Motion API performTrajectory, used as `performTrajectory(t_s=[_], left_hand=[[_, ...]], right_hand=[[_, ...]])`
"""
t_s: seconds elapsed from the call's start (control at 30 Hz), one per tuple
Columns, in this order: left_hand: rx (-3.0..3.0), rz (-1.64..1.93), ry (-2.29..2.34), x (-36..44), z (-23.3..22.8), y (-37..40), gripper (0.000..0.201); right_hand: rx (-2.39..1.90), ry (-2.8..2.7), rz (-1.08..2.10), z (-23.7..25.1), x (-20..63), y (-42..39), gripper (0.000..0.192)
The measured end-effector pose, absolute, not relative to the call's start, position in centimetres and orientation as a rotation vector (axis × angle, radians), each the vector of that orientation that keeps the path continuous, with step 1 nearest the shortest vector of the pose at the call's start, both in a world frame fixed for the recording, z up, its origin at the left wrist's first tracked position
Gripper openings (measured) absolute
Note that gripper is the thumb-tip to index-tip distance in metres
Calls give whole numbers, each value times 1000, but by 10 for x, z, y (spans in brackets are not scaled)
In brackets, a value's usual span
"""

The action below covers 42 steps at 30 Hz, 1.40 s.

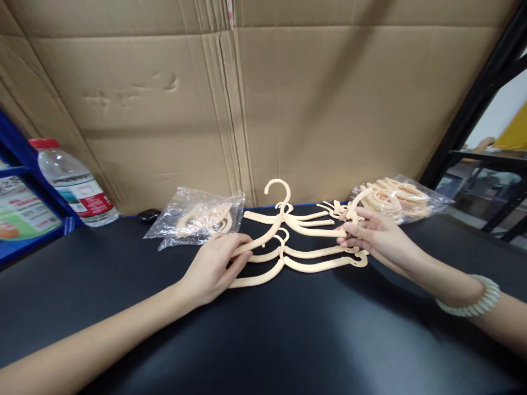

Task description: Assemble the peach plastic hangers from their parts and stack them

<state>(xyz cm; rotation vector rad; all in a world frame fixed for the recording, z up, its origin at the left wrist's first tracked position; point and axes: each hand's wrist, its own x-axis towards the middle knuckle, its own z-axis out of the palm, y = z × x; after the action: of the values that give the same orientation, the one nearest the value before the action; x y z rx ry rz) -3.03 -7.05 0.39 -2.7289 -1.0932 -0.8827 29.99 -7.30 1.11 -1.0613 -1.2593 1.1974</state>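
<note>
A cream plastic clothes hanger (281, 215) is held up over the table, its hook at the top. My left hand (216, 266) pinches its left arm between thumb and fingers. At the end of its right arm, my right hand (370, 233) grips a curved cream hanger piece (357, 204); whether the two are joined is hidden by the fingers. Beneath lie more cream hangers (317, 265) on the black table, one with a curled end at the right. Behind, other hanger parts (307, 218) lie close together.
A clear plastic bag (197, 216) with cream parts lies at the left, another fuller bag (397, 197) at the right. A water bottle (76, 184) with a red cap stands at the far left by a blue shelf. Cardboard (329, 99) walls the back of the black table (280, 334).
</note>
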Motion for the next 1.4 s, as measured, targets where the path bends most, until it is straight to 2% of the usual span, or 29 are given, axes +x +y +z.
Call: performTrajectory(t_s=[0.17,0.23,0.4,0.6,0.67,0.73,0.83,0.93,1.03,1.17,1.4], left_hand=[[-2670,-922,-1070,-32,7,-72,13],[-2655,-971,-1008,-32,8,-73,12],[-2682,-979,-823,-34,10,-77,7],[-2732,-934,-730,-36,12,-78,7],[-2755,-927,-686,-34,13,-80,5],[-2803,-886,-659,-30,16,-86,3],[-2931,-721,-692,-20,19,-99,9],[-3005,-541,-658,-10,20,-112,11],[-2982,-420,-615,-6,21,-114,16],[-2880,-372,-571,-11,22,-104,21],[-2654,-398,-680,-22,17,-90,20]], right_hand=[[-930,-1211,1264,15,311,-65,9],[-895,-1164,1271,18,318,-62,2],[-931,-1159,1198,24,330,-59,17],[-965,-1176,715,26,335,-56,16],[-993,-1320,594,29,335,-60,16],[-1039,-1700,513,33,333,-66,12],[-1004,-2386,567,36,325,-78,16],[-914,-2713,688,34,318,-86,30],[-966,-2755,738,31,316,-87,35],[-1113,-2732,686,30,318,-84,22],[-1142,-2589,480,24,320,-75,15]])
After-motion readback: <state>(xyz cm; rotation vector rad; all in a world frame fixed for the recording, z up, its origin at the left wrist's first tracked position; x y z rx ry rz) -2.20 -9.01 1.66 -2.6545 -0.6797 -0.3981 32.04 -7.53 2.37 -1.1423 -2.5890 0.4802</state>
